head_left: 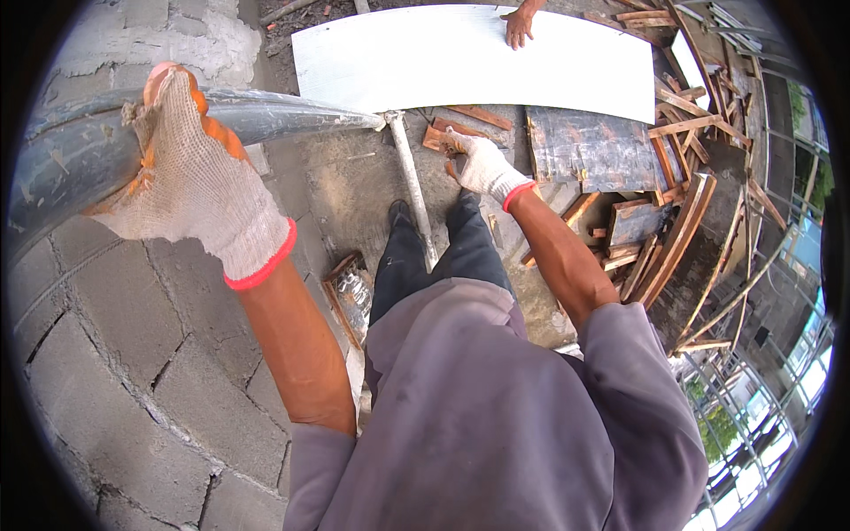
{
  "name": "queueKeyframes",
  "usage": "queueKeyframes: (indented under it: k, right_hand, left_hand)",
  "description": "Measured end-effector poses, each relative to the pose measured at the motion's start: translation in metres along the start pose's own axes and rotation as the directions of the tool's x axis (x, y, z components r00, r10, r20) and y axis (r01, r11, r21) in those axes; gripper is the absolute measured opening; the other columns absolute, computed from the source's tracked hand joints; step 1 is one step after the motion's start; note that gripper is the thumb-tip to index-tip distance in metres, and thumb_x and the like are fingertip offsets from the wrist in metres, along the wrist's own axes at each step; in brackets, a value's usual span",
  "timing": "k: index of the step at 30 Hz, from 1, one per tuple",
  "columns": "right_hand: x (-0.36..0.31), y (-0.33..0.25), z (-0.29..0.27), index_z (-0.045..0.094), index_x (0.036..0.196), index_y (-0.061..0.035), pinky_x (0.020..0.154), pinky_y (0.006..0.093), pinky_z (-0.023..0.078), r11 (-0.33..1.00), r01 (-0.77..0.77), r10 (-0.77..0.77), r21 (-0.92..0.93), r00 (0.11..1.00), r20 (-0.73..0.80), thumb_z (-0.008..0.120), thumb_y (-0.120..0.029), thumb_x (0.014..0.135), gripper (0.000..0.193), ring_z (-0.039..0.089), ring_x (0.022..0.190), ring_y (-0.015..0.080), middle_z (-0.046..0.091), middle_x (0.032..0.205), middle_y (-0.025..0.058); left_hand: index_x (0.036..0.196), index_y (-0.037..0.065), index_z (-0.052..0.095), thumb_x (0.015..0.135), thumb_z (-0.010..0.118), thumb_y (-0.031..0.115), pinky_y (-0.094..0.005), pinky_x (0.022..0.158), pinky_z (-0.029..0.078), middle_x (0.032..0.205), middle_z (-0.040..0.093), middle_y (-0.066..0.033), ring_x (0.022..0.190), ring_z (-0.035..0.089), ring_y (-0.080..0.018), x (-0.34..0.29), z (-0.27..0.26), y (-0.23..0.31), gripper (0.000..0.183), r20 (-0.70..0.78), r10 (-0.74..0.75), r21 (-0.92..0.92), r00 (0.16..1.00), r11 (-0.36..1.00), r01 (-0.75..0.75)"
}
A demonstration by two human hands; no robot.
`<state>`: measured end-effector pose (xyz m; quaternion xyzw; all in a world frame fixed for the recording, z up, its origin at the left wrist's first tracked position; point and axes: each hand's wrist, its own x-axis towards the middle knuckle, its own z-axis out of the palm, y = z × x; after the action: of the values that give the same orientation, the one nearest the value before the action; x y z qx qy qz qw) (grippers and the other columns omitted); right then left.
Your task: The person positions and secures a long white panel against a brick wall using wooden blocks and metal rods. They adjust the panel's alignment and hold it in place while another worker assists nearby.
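Observation:
My left hand [199, 177], in a worn knitted glove with orange patches and a red cuff, is closed round a grey pipe [266, 115] at the upper left. The pipe runs right to a joint with a thinner pale pole [410, 181], which slants down between my legs. My right hand [485, 164], in a similar glove, hangs beside the pole, apart from it. Its fingers are half bent and spread, with nothing visible between them. Beyond lies a long white board [425, 57]; another person's bare hand [518, 26] rests on its far edge.
A grey block wall [124, 310] rises close on my left. Broken timber [682, 230] is heaped at the right, with a dark scuffed panel [584, 146] before it. Wood scraps [465, 128] lie by the white board. Scaffolding [753, 434] stands at the far right.

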<state>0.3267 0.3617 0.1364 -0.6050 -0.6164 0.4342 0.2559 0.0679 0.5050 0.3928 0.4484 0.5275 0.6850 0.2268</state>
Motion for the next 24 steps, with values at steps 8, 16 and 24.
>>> queueKeyframes:
  k: [8, 16, 24]
  right_hand:
    - [-0.008, -0.009, 0.005, 0.052, 0.132, -0.0111, 0.075, 0.0355, 0.05, 0.925, -0.183, 0.208, 0.332, 0.977, -0.039, 0.055, -0.014, 0.095, 0.038, 0.054, 0.092, 0.0123, 0.06, 0.108, 0.0008]
    - [-0.012, -0.028, -0.008, 0.058, 0.125, -0.0038, 0.087, 0.0258, 0.049, 0.991, -0.096, 0.084, -0.091, 0.988, -0.128, 0.069, -0.011, 0.077, 0.049, 0.059, 0.102, 0.0137, 0.065, 0.114, 0.0086]
    - [-0.014, -0.005, -0.048, 0.058, 0.116, -0.0024, 0.078, 0.0259, 0.049, 0.846, -0.237, 0.354, 0.478, 0.92, -0.17, 0.063, -0.003, 0.083, 0.033, 0.056, 0.089, 0.0105, 0.061, 0.102, 0.0031]
  left_hand:
    - [0.114, 0.0, 0.051, 0.087, 0.054, 0.042, -0.0351, 0.077, 0.051, 0.105, 0.061, -0.0191, 0.084, 0.061, -0.0226, 0.009, -0.001, -0.016, 0.05, 0.121, 0.0, -0.078, 0.993, 0.997, 0.009]
    - [0.112, -0.002, 0.053, 0.087, 0.051, 0.045, -0.0349, 0.071, 0.051, 0.104, 0.061, -0.0213, 0.08, 0.06, -0.0234, 0.012, 0.005, -0.026, 0.053, 0.158, -0.004, -0.095, 0.987, 0.995, 0.019]
    - [0.109, -0.005, 0.054, 0.087, 0.047, 0.048, -0.0347, 0.065, 0.05, 0.102, 0.061, -0.0234, 0.075, 0.06, -0.0243, 0.018, 0.005, -0.026, 0.057, 0.131, -0.044, -0.114, 0.99, 0.992, 0.06]
